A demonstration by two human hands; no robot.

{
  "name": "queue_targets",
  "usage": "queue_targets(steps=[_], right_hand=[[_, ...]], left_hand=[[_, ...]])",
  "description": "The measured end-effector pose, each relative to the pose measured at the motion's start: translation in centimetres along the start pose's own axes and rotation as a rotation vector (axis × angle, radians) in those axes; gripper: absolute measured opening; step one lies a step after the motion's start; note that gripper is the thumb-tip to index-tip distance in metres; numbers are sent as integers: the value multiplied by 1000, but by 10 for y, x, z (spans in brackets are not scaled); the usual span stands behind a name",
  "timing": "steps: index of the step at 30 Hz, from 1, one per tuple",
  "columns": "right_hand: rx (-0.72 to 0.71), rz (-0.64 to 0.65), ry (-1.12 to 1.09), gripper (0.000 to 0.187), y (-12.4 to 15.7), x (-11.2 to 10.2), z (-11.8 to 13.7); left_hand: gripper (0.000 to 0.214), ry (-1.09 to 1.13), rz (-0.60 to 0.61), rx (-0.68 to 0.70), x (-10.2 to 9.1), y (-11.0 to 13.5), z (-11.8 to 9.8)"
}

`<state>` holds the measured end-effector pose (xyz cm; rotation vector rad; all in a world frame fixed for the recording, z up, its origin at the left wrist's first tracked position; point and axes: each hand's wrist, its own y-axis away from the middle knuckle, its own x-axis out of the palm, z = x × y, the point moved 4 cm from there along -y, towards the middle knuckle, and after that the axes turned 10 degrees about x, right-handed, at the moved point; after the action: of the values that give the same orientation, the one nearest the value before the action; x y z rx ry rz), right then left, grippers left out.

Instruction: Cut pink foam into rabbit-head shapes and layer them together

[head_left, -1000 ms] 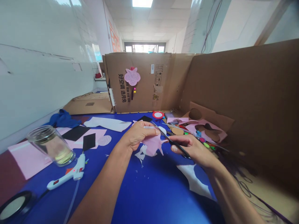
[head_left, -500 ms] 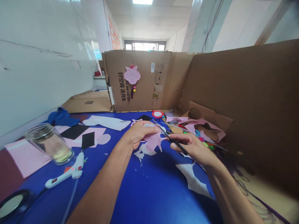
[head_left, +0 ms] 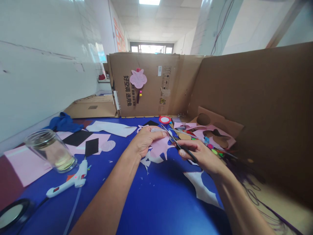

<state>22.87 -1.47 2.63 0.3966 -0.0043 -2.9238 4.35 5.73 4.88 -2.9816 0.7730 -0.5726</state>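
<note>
My left hand (head_left: 146, 139) pinches a piece of pink felt (head_left: 160, 147) with a jagged, pointed lower edge, its thumb lying on top. In my right hand (head_left: 195, 152) are dark-handled scissors (head_left: 185, 150), their blades pointing up and left beside the felt's right edge. Whether the blades are touching the felt, I cannot tell. Beneath the felt, white scraps (head_left: 153, 157) lie on the blue table. A larger white offcut (head_left: 202, 189) rests below my right hand.
On the left stand a glass jar (head_left: 51, 150) and a white glue gun (head_left: 69, 183) with its cord. Black felt squares (head_left: 92, 147) lie on pink sheets. Cardboard walls (head_left: 151, 98) rise behind and right, near a pile of scraps (head_left: 215, 135). A flower-shaped pink piece (head_left: 138, 79) hangs behind.
The scissors and my right hand have shifted very slightly, with the blades a little more raised. The pink felt has turned a little in my left hand.
</note>
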Motion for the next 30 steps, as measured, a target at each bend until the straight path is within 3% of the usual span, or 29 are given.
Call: queue_targets(steps=[16,30], right_hand=[[-17,28,-38,50,-2,0,-2],[-15,2,-13,51,-1,0,1]], left_hand=[[19,-8,25,21,4,3,-6],[23,-91,31,35,-3,1,-4]])
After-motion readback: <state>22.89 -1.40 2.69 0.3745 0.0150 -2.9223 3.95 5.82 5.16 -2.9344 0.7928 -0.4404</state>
